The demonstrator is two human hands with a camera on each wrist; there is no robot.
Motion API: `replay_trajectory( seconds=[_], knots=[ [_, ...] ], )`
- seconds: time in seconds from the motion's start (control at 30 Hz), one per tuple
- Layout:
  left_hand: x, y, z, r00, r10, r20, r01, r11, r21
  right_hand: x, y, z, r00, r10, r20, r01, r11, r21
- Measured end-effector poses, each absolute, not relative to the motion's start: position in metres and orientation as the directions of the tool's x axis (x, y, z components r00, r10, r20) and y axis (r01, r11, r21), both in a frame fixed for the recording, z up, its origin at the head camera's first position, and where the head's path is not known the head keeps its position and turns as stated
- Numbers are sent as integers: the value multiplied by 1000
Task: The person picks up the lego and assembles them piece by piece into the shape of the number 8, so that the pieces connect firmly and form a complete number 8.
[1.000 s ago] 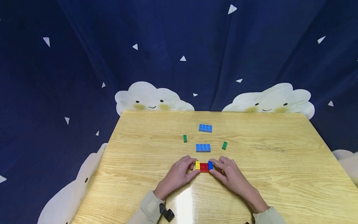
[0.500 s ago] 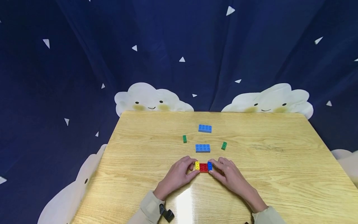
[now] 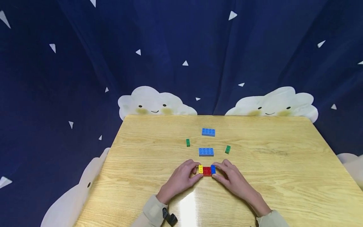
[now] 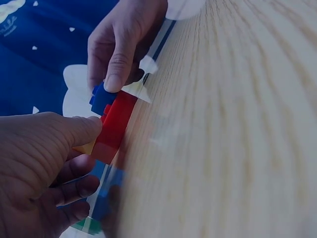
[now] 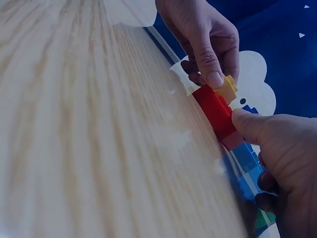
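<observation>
A red building brick [image 3: 207, 171] lies on the table near the front, between the hands. On its left end is a small yellow brick [image 3: 200, 169], pinched between thumb and fingers of my left hand [image 3: 179, 178]. My right hand [image 3: 235, 180] pinches a small dark blue brick [image 3: 213, 169] at the red brick's right end. In the left wrist view, the dark blue brick [image 4: 102, 99] sits on the studs side of the red brick [image 4: 116, 126], under the right thumb. The right wrist view shows the yellow brick [image 5: 227, 90] under the left thumb; the right thumb mostly hides the dark blue one.
Just beyond the hands lies a lighter blue eight-stud brick [image 3: 206, 152], with a similar blue brick [image 3: 208, 132] farther back. A small green brick [image 3: 188, 142] is to the left and another green brick [image 3: 227, 149] to the right. A dark blue curtain [image 3: 170, 47] hangs behind the wooden table [image 3: 283, 176].
The head view has shifted slightly, so everything sits a little lower in it. Both hands keep their pinch on the yellow and dark blue bricks, with hardly any movement.
</observation>
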State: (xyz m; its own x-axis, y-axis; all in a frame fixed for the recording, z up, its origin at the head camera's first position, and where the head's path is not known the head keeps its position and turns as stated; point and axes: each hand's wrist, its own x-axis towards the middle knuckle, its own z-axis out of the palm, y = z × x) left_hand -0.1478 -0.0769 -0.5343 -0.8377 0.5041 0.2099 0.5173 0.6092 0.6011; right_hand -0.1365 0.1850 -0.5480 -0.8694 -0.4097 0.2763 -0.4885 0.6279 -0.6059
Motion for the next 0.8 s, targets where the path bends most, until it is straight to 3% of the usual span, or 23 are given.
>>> replay_trajectory(
  seconds=[0.8],
  knots=[
    [-170, -84, -526, -864, 448, 231, 482, 599, 640, -138, 186, -550, -899, -359, 252, -434, 645, -628]
  ],
)
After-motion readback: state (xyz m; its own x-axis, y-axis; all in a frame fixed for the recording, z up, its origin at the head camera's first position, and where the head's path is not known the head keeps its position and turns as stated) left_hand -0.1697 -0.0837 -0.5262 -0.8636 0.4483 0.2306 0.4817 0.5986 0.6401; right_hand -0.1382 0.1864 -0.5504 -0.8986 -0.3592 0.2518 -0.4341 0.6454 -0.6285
